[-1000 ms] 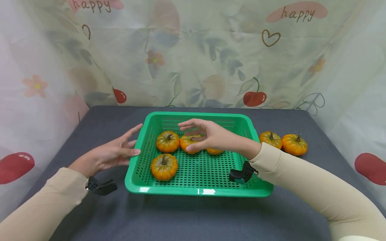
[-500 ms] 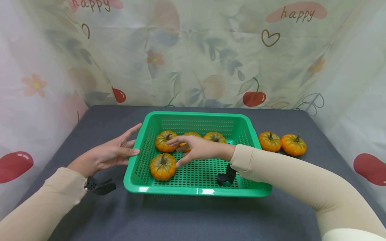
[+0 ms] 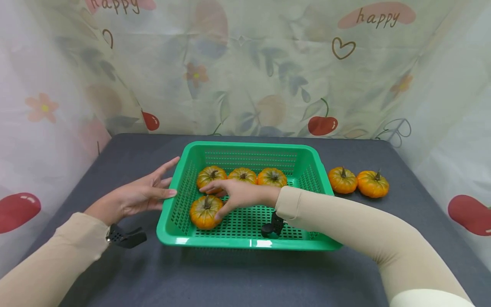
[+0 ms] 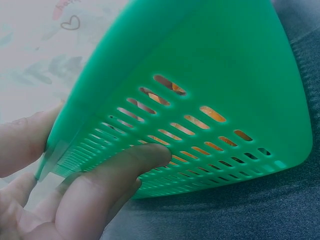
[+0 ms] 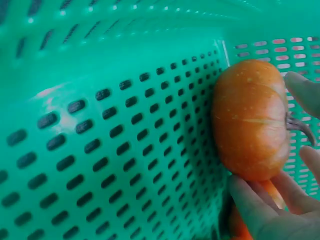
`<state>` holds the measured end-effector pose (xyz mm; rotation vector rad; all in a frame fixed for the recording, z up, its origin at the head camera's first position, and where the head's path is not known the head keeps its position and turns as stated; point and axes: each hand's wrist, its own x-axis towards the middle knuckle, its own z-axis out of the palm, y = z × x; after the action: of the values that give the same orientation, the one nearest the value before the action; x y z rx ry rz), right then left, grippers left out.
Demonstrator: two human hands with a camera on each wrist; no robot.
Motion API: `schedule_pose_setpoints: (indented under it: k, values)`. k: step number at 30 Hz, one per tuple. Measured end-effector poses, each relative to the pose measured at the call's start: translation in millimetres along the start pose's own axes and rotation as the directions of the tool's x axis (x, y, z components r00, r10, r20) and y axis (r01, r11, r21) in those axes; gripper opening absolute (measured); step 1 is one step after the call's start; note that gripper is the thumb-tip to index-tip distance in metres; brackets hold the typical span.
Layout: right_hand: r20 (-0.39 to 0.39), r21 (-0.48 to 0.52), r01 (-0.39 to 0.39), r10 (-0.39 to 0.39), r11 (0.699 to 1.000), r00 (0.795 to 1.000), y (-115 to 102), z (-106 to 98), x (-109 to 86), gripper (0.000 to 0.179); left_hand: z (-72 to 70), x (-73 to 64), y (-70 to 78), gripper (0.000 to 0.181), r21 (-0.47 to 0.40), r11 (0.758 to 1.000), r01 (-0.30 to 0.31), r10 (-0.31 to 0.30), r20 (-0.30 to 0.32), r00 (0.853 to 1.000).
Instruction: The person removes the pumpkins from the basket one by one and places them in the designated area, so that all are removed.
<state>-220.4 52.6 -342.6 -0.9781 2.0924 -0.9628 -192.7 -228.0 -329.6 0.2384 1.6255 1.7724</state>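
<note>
A small orange pumpkin [image 3: 206, 212] with a curved stem sits at the front left of the green plastic basket [image 3: 253, 243]. My right hand [image 3: 241, 195] reaches over the basket floor to this pumpkin, thumb by its right side and fingers behind it. In the right wrist view the fingers are spread around the pumpkin [image 5: 252, 120], fingertips right at its skin. At the basket's left side is my left hand [image 3: 143, 194], thumb and forefinger touching the rim. The left wrist view shows its fingers [image 4: 120, 172] against the slotted outer wall [image 4: 215, 60], beneath the rim.
Along the back of the basket stand three more pumpkins [image 3: 243, 175] in a row. Two others [image 3: 342, 180] lie side by side on the dark tablecloth [image 3: 230, 279], right of the basket. A printed curtain [image 3: 245, 76] rises behind the table and at both sides.
My right hand has moved left and toward me, from over the back row to the front-left pumpkin, uncovering the back pumpkins. My left hand and the basket have stayed in place.
</note>
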Motion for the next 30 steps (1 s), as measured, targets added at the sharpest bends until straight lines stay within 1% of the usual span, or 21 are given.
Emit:
schedule_pose_setpoints:
  k: [3, 7, 18, 26, 30]
  values:
    - [0.009, -0.05, 0.001, -0.001, 0.999, 1.0, 1.7, 3.8, 4.2, 0.076, 0.1, 0.8, -0.2, 0.098, 0.001, 1.0, 0.003, -0.003, -0.004, 1.0]
    - [0.028, -0.088, -0.007, 0.009, 0.996, 1.0, 2.5, 8.9, 7.3, 0.077, -0.2, 0.9, -0.2, 0.098, 0.002, 1.0, 0.004, -0.004, -0.002, 1.0]
    - [0.047, -0.064, -0.009, 0.012, 0.998, 0.999, 0.6, 13.7, 9.4, 0.079, -1.8, 0.5, -1.4, 0.097, -0.013, 1.0, -0.006, 0.006, 0.022, 1.0]
    - [0.052, -0.075, -0.004, 0.008, 0.997, 0.999, 1.4, 12.7, 9.4, 0.077, -2.3, 1.3, -2.6, 0.098, -0.017, 1.0, -0.01, 0.011, 0.029, 1.0]
    - [0.049, -0.074, -0.005, 0.009, 0.997, 0.999, 2.5, 9.0, 7.5, 0.076, -2.0, 1.4, -2.2, 0.098, -0.012, 1.0, -0.013, 0.013, 0.028, 1.0]
